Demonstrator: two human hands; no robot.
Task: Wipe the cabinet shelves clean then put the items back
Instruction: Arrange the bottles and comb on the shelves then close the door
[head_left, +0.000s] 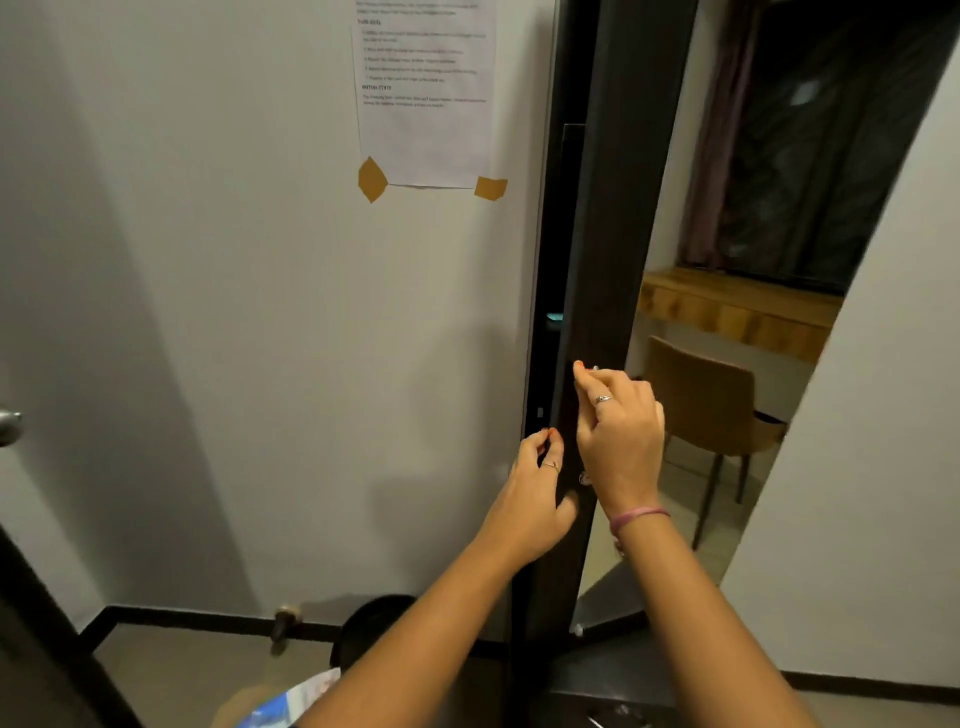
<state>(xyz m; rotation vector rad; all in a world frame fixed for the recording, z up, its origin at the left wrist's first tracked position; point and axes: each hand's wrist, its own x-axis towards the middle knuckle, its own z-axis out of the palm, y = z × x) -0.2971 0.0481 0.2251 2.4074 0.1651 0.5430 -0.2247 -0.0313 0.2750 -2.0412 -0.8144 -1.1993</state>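
A grey-beige tiled floor (171, 675) is seen at the bottom, bordered by a dark skirting strip (208, 621) along the white wall. A small brown door stopper (284, 621) is set by the skirting. A round black object (374, 629) is stood on the floor beside it. In the mirror, a brown upholstered chair (711, 405) is stood on the floor beneath a wooden wall-mounted desk (737, 312).
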